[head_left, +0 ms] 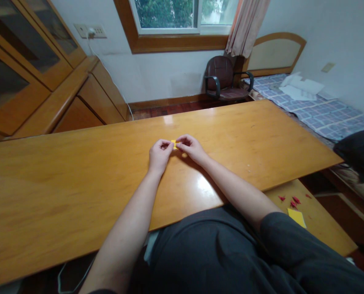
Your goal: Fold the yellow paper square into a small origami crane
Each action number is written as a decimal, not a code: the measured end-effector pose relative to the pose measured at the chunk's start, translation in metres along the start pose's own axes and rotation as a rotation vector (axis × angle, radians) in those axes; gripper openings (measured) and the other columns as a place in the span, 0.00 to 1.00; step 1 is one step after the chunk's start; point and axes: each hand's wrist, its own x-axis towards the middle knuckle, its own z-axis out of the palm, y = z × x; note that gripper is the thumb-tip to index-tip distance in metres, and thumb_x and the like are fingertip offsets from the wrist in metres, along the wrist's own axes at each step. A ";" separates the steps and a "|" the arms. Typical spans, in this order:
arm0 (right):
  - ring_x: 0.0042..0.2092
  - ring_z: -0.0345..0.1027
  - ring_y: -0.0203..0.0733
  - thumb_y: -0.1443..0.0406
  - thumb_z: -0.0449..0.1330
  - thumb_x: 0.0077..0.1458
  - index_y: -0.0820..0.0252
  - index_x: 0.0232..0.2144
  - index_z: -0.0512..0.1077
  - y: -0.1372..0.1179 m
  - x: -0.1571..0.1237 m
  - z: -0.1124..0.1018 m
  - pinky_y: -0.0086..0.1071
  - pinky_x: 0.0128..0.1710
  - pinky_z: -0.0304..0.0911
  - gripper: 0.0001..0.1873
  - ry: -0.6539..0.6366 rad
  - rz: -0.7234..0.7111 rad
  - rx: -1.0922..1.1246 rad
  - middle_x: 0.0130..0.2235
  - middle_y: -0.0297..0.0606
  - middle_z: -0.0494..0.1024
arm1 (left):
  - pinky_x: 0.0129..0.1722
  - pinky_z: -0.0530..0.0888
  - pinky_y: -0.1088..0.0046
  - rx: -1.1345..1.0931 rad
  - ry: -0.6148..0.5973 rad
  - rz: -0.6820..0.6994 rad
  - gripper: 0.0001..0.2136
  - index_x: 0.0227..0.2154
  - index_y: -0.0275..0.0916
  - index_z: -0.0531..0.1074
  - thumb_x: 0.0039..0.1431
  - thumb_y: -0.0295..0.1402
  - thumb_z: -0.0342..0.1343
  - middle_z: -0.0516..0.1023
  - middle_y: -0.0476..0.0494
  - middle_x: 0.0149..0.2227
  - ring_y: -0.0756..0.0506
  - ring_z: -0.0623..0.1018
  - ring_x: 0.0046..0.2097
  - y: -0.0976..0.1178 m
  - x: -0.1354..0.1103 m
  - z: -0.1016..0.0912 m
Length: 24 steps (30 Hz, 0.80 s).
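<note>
Between my two hands is a small piece of yellow paper [174, 143], partly covered by my fingers. My left hand [160, 156] pinches it from the left with thumb and fingertips. From the right, my right hand [191, 148] grips its other side the same way. Both hands are just over the wooden table [78, 179], near its middle. Any folds in the paper are too small to make out.
On a lower wooden surface [325, 216] at the right lie small red folded-looking pieces [294, 202] and a yellow paper stack [296, 217]. Beyond the table stand a brown armchair [221, 77] and a bed [316, 110]. A wooden cabinet [68, 94] is at the left.
</note>
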 end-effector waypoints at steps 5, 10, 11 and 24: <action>0.30 0.64 0.33 0.56 0.65 0.48 0.59 0.35 0.71 -0.002 -0.001 -0.001 0.28 0.31 0.60 0.15 0.016 0.016 -0.022 0.28 0.29 0.70 | 0.36 0.74 0.73 -0.100 -0.015 -0.051 0.09 0.30 0.37 0.74 0.48 0.37 0.63 0.77 0.48 0.29 0.49 0.75 0.31 -0.004 0.001 0.000; 0.30 0.64 0.33 0.57 0.65 0.48 0.60 0.34 0.72 0.000 0.000 -0.001 0.28 0.31 0.60 0.14 0.013 0.019 -0.011 0.28 0.30 0.72 | 0.34 0.73 0.74 -0.096 -0.018 -0.038 0.09 0.30 0.37 0.75 0.49 0.37 0.63 0.77 0.48 0.29 0.49 0.75 0.31 -0.006 0.002 0.000; 0.30 0.64 0.33 0.58 0.65 0.48 0.60 0.33 0.72 0.000 0.000 -0.001 0.28 0.31 0.60 0.13 0.011 0.014 -0.007 0.28 0.30 0.72 | 0.34 0.72 0.74 -0.093 -0.017 -0.034 0.09 0.30 0.37 0.74 0.49 0.37 0.63 0.77 0.48 0.29 0.49 0.75 0.30 -0.006 0.002 0.000; 0.37 0.70 0.36 0.57 0.66 0.49 0.61 0.35 0.76 0.002 0.000 -0.001 0.31 0.40 0.65 0.14 0.039 -0.072 -0.193 0.37 0.37 0.77 | 0.35 0.73 0.73 -0.087 0.030 -0.014 0.09 0.30 0.37 0.74 0.50 0.37 0.63 0.77 0.47 0.30 0.49 0.76 0.32 -0.006 0.002 0.000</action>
